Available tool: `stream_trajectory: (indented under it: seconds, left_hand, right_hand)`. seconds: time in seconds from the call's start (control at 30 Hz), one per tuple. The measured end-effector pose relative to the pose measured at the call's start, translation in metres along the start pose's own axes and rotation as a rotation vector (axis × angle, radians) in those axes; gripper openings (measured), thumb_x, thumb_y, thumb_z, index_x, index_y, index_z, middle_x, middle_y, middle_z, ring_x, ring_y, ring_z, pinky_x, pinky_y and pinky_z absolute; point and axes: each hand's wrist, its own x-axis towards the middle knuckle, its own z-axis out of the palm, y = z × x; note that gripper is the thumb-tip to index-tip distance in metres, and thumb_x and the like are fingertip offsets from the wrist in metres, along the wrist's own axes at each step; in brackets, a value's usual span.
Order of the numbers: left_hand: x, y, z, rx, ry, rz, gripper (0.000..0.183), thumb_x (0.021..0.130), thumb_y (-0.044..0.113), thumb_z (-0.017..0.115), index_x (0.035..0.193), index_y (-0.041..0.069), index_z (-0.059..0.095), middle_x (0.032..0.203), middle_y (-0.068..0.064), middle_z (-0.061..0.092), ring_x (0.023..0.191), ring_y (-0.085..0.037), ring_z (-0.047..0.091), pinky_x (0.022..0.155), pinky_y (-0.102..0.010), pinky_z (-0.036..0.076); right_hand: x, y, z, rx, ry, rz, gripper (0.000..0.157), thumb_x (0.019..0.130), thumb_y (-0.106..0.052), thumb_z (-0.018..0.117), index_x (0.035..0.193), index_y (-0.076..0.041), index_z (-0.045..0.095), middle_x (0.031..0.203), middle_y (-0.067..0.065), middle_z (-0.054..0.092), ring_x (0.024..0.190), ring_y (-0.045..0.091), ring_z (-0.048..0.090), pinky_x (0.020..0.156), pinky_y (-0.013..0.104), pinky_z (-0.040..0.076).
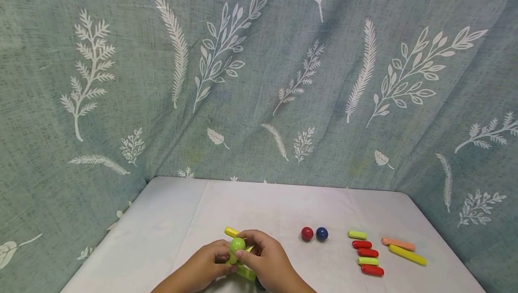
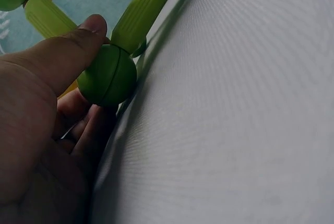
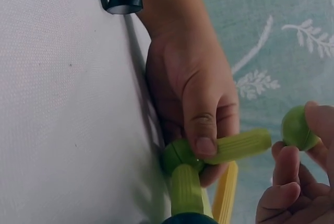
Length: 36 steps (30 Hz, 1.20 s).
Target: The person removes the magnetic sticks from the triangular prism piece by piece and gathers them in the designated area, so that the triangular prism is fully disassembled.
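Note:
Near the table's front edge, my left hand grips a green ball joint with thumb and fingers, low over the white tabletop. Two ribbed light-green rods join this ball: an upright one under the left thumb, and a low one leading to a dark blue ball. Just off the upright rod's free end is a second green ball, pinched by the thumb and fingers of my right hand. A yellow rod pokes out behind the hands.
Right of the hands, a red ball and a blue ball sit side by side. Farther right lie several short red and light-green rods, an orange rod and a long yellow rod. A leaf-patterned curtain surrounds the table.

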Motion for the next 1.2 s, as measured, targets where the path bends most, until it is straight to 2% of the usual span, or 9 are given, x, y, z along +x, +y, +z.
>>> stream_trajectory:
  seconds: [0.13,0.3,0.53,0.73,0.97,1.2]
  left_hand:
    - [0.001,-0.001,0.001,-0.01,0.003,0.005,0.017,0.089,0.035,0.082,0.104,0.027,0.079,0.112,0.008,0.067,0.112,-0.003,0.064,0.097,-0.028,0.057]
    - [0.001,-0.001,0.002,-0.015,0.0,-0.016,0.019,0.089,0.034,0.083,0.106,0.028,0.079,0.112,0.007,0.067,0.109,-0.003,0.064,0.095,-0.024,0.057]
    - [0.002,0.002,0.002,-0.009,-0.007,-0.065,0.018,0.088,0.033,0.084,0.104,0.028,0.079,0.111,0.006,0.066,0.108,-0.006,0.065,0.095,-0.029,0.058]
    - [0.003,0.003,0.002,0.017,-0.006,-0.094,0.017,0.087,0.034,0.085,0.101,0.029,0.078,0.112,0.007,0.066,0.108,-0.009,0.066,0.094,-0.033,0.059]
    - [0.003,0.002,0.002,0.029,-0.003,-0.09,0.018,0.087,0.035,0.085,0.101,0.029,0.078,0.113,0.008,0.066,0.108,-0.008,0.066,0.094,-0.033,0.059]
    - [0.003,0.002,0.001,0.028,-0.002,-0.112,0.018,0.086,0.032,0.085,0.1,0.027,0.075,0.118,0.007,0.066,0.109,-0.014,0.067,0.093,-0.032,0.06]
  right_hand:
    - [0.0,0.001,-0.004,-0.001,-0.002,0.015,0.034,0.094,-0.031,0.08,0.125,-0.022,0.071,0.107,-0.003,0.072,0.083,0.017,0.061,0.064,0.024,0.053]
    - [0.001,0.002,-0.009,-0.035,0.048,0.023,0.035,0.092,-0.029,0.081,0.125,-0.021,0.071,0.108,-0.002,0.071,0.085,0.018,0.061,0.063,0.023,0.052]
    - [0.002,0.013,-0.025,-0.084,0.13,0.04,0.033,0.09,-0.026,0.083,0.12,-0.024,0.07,0.108,-0.001,0.071,0.083,0.018,0.06,0.062,0.024,0.053]
    - [0.001,0.022,-0.042,-0.123,0.207,0.103,0.034,0.089,-0.025,0.083,0.119,-0.02,0.069,0.107,-0.001,0.072,0.079,0.02,0.059,0.061,0.026,0.051]
    - [-0.006,0.031,-0.064,-0.223,0.283,0.166,0.036,0.088,-0.024,0.084,0.119,-0.016,0.067,0.108,0.0,0.075,0.076,0.018,0.059,0.061,0.028,0.049]
    - [-0.014,0.04,-0.079,-0.327,0.37,0.25,0.034,0.086,-0.023,0.086,0.115,-0.017,0.068,0.107,0.0,0.074,0.081,0.019,0.059,0.066,0.032,0.051]
